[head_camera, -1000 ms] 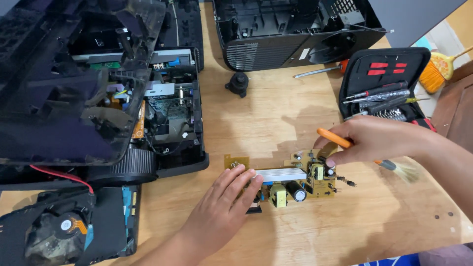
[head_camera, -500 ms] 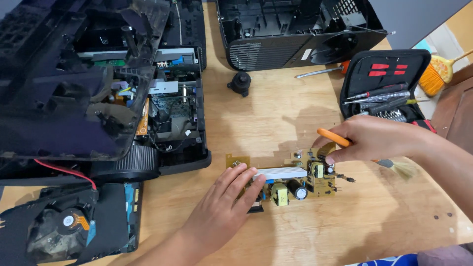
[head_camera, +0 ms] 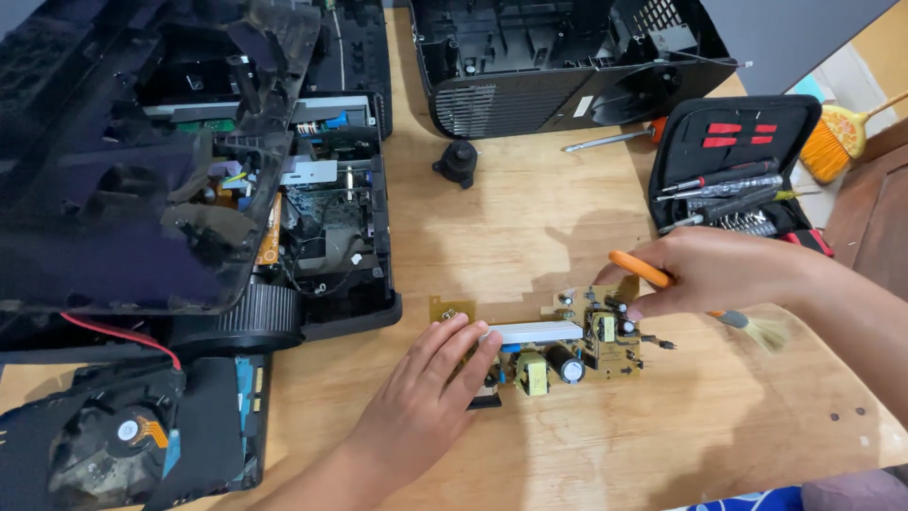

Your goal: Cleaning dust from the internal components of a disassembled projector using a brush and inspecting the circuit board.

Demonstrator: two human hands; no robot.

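Near the tabletop's point(head_camera: 530, 218) front edge, the board point(head_camera: 558, 343) lies long axis left-right; left hand point(head_camera: 426, 402) flat, open on its left end; right hand point(head_camera: 724, 270) grips brush point(head_camera: 705, 305) at its right end.

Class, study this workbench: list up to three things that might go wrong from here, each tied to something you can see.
1. The left hand presses the bare circuit board; its upright parts might bend.
2. The right hand holds an orange-handled brush with its bristles pointing away from the board, so the hard handle could knock components.
3. The small black knob lies loose and might roll away.
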